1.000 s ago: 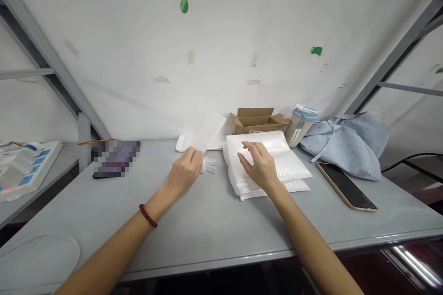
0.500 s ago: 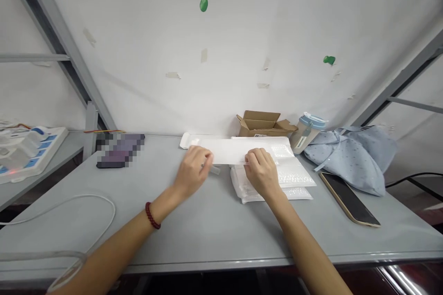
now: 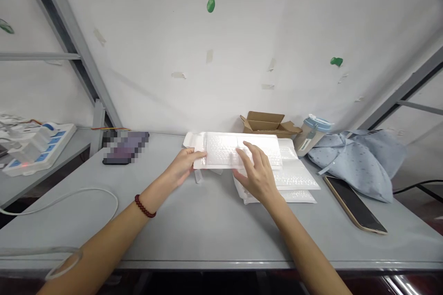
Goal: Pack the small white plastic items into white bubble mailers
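So the person has a white bubble mailer point(image 3: 228, 151) lifted off the grey table point(image 3: 207, 226), held flat and lengthwise just above the stack of bubble mailers point(image 3: 297, 177). The left hand point(image 3: 182, 168), the one with the red bead bracelet point(image 3: 144, 206), is pinched on the mailer's left end, thumb on top. The right hand point(image 3: 254, 173) is at the mailer's front edge with fingers spread over its top face; it touches the mailer, but can't tell if it's really gripping. Some small clear strips point(image 3: 199, 176) lie on the table right under the left hand. Behind the stack sits an open cardboard box point(image 3: 268, 123), next to it a tumbler with a blue lid point(image 3: 311, 132), then a blue cloth bag point(image 3: 360, 159) and a phone point(image 3: 355, 203) face up. A power strip point(image 3: 38, 147) is far left.
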Motion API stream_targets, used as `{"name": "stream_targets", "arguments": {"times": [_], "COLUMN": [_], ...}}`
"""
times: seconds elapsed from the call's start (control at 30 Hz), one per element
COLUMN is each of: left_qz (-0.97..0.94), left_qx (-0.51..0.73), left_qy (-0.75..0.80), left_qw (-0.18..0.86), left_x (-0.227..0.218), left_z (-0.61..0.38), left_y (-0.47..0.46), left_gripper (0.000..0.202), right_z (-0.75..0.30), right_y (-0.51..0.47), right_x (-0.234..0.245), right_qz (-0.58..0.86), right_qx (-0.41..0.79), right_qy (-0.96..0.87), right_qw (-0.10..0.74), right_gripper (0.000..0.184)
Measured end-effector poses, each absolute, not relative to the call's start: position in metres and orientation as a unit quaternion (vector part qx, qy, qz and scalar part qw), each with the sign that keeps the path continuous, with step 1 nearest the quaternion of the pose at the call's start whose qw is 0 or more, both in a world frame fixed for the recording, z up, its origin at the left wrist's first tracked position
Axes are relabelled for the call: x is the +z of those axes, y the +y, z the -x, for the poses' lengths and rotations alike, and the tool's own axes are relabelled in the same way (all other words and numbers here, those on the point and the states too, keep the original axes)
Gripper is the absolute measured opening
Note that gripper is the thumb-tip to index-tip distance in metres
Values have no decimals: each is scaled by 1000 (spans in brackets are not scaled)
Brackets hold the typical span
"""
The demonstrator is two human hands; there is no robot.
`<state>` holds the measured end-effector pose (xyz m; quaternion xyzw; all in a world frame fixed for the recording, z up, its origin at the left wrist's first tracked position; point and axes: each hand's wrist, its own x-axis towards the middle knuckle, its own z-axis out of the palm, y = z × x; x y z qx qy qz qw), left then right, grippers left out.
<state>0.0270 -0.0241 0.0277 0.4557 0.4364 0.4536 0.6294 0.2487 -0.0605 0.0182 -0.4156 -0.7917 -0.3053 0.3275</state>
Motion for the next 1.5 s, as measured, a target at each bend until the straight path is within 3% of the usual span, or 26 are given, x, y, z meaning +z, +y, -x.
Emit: {"name": "stream_targets", "arguments": {"times": [0.13, 0.27, 0.7, 1.03, 1.27, 1.5], "left_qz": [-566, -646, -604, -636, -732, -837], "left_qx": [362, 312, 389, 345, 280, 142], "left_qy": [428, 390, 420, 475, 528, 501], "left_qw": [605, 576, 554, 500, 327, 168], "left_x": [30, 31, 29, 26, 22, 9], "left_z": [-32, -35, -47, -34, 5, 10], "left_y": [-34, -41, -42, -29, -5, -7], "left_gripper": [14, 17, 20, 33, 19, 33], "right_z": [-242, -239, -240, -248, -268, -272], "right_y": [-70, -74, -70, -65, -56, -55], "right_x": [21, 17, 16, 19, 21, 23], "right_qz": [413, 440, 454, 416, 479, 517], "right_qx": [-278, -249, -256, -278, -285, -206], "right_qy": [-828, -836, -817, -813, -767, -767], "right_qw": [259, 213, 248, 297, 317, 319], "right_gripper": [78, 94, 82, 47, 36, 42]}}
